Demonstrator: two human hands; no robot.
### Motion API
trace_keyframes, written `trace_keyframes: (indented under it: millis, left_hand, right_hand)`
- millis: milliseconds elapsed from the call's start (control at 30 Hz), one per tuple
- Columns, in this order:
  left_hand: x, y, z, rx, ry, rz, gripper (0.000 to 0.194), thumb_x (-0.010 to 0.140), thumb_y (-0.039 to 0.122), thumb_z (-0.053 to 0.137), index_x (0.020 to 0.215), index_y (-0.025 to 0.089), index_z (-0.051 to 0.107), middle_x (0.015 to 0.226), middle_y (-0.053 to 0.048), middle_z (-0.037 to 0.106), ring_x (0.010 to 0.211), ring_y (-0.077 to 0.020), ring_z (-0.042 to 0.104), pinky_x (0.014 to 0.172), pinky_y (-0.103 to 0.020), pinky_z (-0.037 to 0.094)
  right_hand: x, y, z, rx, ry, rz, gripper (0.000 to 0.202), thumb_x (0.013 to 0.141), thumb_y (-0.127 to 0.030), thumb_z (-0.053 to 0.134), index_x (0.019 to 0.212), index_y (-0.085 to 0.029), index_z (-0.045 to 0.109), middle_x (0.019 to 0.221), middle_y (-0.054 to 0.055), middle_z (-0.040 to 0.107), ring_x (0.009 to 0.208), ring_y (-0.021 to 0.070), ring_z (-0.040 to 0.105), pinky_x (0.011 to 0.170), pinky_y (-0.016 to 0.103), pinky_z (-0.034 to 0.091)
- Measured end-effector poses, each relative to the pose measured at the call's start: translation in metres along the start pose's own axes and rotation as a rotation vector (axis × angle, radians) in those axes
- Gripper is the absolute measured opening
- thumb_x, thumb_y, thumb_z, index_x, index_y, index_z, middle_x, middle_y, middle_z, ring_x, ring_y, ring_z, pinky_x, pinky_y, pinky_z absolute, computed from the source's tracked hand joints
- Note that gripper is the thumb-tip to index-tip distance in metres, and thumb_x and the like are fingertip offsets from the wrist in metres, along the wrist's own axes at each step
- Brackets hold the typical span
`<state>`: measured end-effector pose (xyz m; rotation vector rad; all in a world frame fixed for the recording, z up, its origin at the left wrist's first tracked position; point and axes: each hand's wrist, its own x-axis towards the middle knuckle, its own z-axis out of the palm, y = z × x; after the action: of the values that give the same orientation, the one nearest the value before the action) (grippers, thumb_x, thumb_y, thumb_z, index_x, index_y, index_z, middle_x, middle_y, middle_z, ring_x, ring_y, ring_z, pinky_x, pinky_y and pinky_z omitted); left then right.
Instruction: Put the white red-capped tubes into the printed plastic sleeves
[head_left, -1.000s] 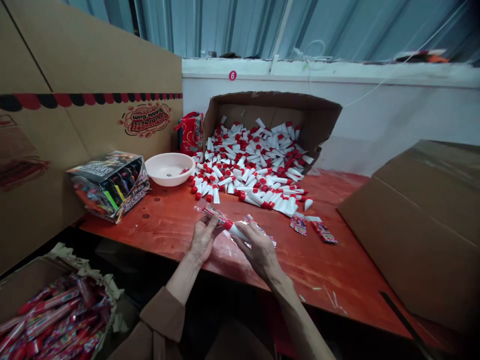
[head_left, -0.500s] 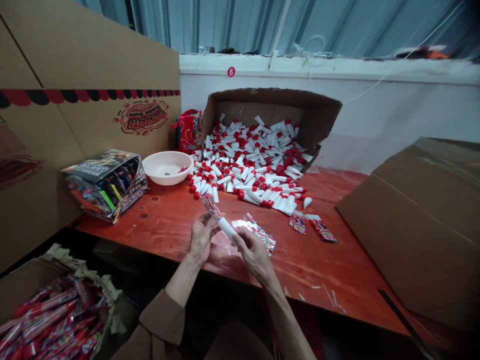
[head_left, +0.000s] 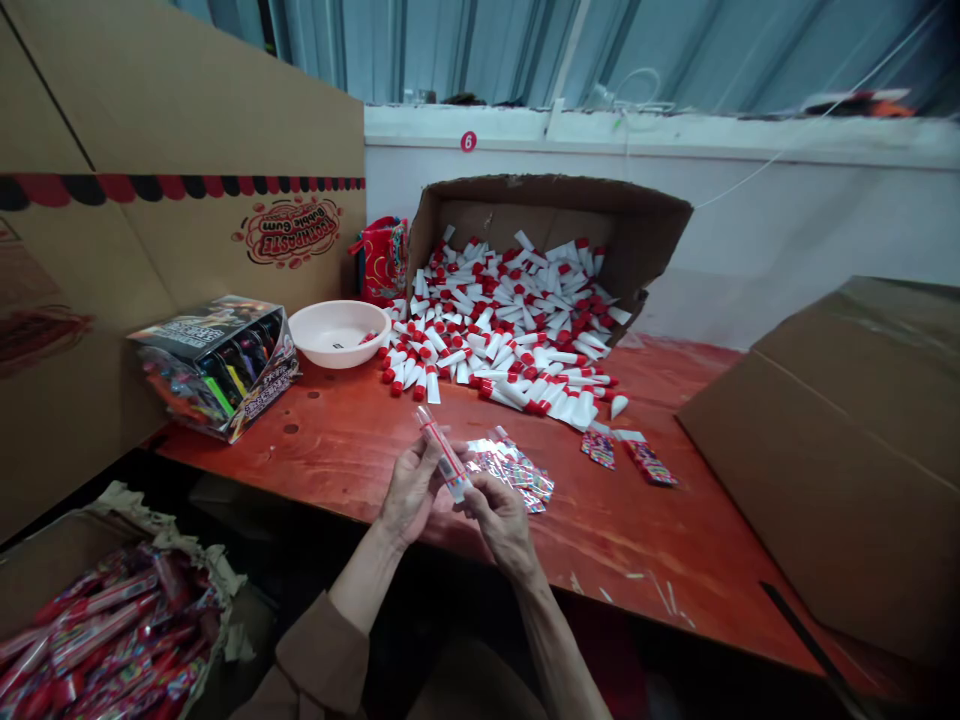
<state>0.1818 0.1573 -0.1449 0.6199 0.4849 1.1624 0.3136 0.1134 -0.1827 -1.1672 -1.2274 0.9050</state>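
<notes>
Left hand [head_left: 410,490] and right hand [head_left: 501,520] pinch tube [head_left: 460,492] over tabletop [head_left: 345,440], printed sleeve [head_left: 442,455] around most of it; wrapped tubes [head_left: 105,625] in lower-left carton [head_left: 52,545]; many red-capped tubes [head_left: 499,345] unwrapped, flat sleeves [head_left: 517,472] unfilled.

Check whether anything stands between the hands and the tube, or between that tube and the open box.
Left hand and right hand both hold the tube, nothing visible between; loose tubes lie between it and the open box.
</notes>
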Motion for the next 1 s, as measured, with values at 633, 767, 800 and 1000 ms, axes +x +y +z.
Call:
trace_keyframes:
  millis: [633,767,800,1000]
  left_hand:
    - [-0.124,0.147,-0.102,-0.336,0.433,0.611,0.071,0.075,0.075,0.059,0.124,0.025,0.057,0.114,-0.001,0.072,0.106,-0.0176,0.067,0.095,-0.028,0.054]
    - [-0.109,0.128,-0.103,-0.402,0.448,0.386,0.063,0.087,0.067,0.051,0.127,0.018,0.056,0.103,-0.007,0.074,0.093,-0.0206,0.071,0.09,-0.036,0.057]
    - [-0.098,0.111,-0.093,-0.371,0.403,0.288,0.054,0.09,0.06,0.051,0.125,0.018,0.058,0.102,-0.007,0.074,0.092,-0.0211,0.071,0.088,-0.039,0.058]
    - [-0.019,-0.012,-0.021,-0.012,0.221,-0.13,0.031,0.077,0.033,0.079,0.101,0.016,0.068,0.088,-0.007,0.072,0.075,-0.0161,0.068,0.076,-0.032,0.057]
  right_hand:
    - [0.031,0.006,-0.078,-0.881,0.057,0.008,0.027,0.085,-0.046,0.062,0.085,-0.019,0.066,0.08,0.006,0.068,0.068,0.0196,0.058,0.06,0.028,0.036]
    - [0.035,0.026,-0.08,-0.994,-0.012,0.001,0.015,0.085,-0.034,0.061,0.081,-0.02,0.063,0.079,0.005,0.067,0.069,0.0184,0.056,0.061,0.027,0.034]
    - [0.036,0.027,-0.079,-0.97,-0.013,-0.013,0.016,0.086,-0.033,0.058,0.079,-0.02,0.062,0.079,0.005,0.066,0.069,0.0182,0.056,0.061,0.027,0.034]
    - [0.031,0.008,-0.076,-0.595,-0.017,-0.084,0.026,0.093,-0.041,0.049,0.082,-0.02,0.059,0.076,0.002,0.061,0.067,0.017,0.053,0.064,0.028,0.041]
